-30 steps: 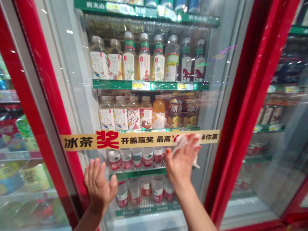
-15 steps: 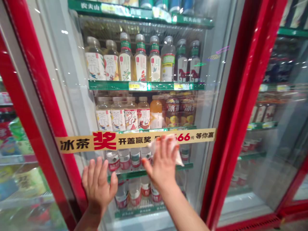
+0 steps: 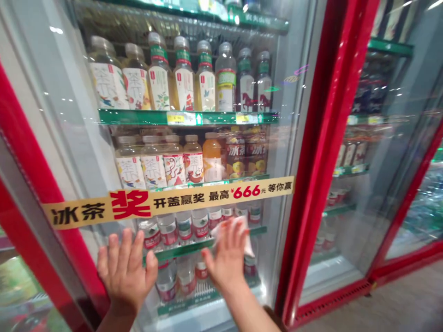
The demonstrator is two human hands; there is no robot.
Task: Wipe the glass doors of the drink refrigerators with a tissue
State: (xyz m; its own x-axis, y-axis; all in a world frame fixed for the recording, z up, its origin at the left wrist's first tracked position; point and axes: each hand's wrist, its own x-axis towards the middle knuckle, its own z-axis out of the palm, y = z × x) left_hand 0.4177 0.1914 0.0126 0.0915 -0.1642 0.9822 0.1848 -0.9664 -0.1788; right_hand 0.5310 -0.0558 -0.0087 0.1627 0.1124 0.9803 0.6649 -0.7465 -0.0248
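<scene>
View from the head camera, facing a drinks fridge in a shop. A yellow banner with red and black lettering is running across the glass door and is serving here as the landmark.

Just below the banner's left half, you are laying your left hand flat on the glass, fingers spread and upright, gripping nothing. Below the banner's middle, you are holding a white cloth against the glass with your right hand; the fingers are lying over the cloth and pinning it to the pane, and its edge is showing above and to the right of the fingertips, just under the banner's lower edge.

Behind the glass, above the banner, two rows of tea and juice bottles are standing upright on green shelves that are carrying price tags. Below the banner, small water bottles with red labels are standing in two further rows, partly hidden by your hands.

To the right of the banner's end, a red door frame is rising the full height of the view. Beyond it a second glass door is showing more shelves, blurred by reflections. Well below and to the right of the banner, a pale brown floor is showing.
</scene>
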